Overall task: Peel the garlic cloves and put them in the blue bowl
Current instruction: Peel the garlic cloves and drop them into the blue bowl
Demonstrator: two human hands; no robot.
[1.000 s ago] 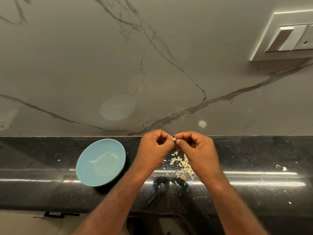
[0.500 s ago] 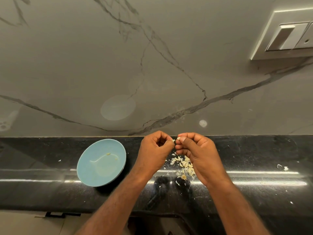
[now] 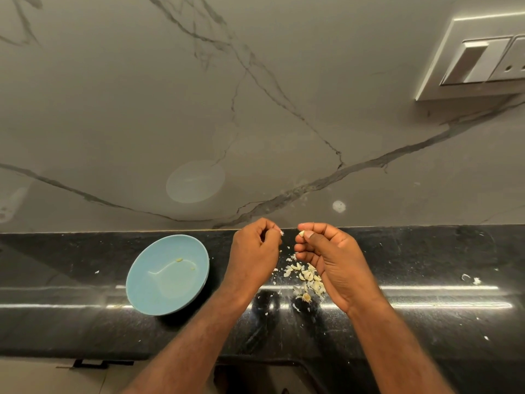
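My right hand pinches a small pale garlic clove between thumb and fingers, held above the black counter. A short gap to its left, my left hand pinches a tiny white scrap of garlic skin at its fingertips. The blue bowl sits on the counter left of my left hand, with two small peeled garlic bits inside. Below and between my hands lies a pile of garlic cloves and skins.
The black counter runs across the view, its front edge near my forearms. Loose skin flakes lie to the right. A marble backsplash rises behind, with a switch panel at the upper right.
My hands, joined at the clove before, have pulled apart. The left came away with a scrap of skin; the right kept the clove.
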